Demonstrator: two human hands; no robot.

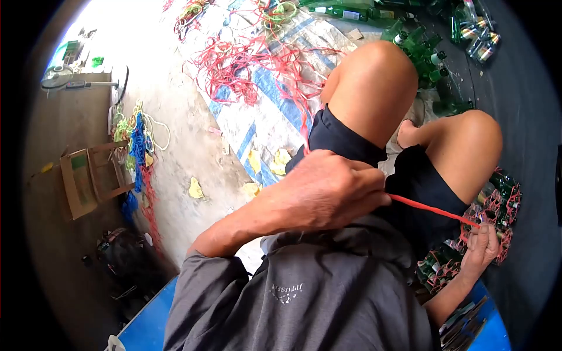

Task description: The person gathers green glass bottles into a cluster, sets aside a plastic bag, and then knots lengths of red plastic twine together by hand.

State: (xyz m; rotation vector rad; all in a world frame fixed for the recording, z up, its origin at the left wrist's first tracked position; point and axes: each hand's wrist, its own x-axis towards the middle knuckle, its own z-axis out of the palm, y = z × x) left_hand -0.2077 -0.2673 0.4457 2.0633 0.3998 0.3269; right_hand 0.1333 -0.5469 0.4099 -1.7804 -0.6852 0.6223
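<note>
Closed in a fist above my lap, my left hand (333, 190) grips a red plastic cord. The cord (430, 207) stretches tight from this fist across to my right hand (483, 245), which pinches it between fingertips near my right side. Another length of red strip (305, 126) leads from behind the left hand up to a loose tangle of red twine (234, 67) on the floor sheet. Beside and beyond my right hand are green bottles in red netting (497, 213); the hand and arm hide part of them.
Green glass bottles (418, 52) lie beyond my knees, with small bottles or cans (481, 41) at the upper right. A blue and white striped sheet (275, 111) covers the floor. At left are a cardboard box (80, 184), blue twine (139, 152) and a dark bag (123, 251).
</note>
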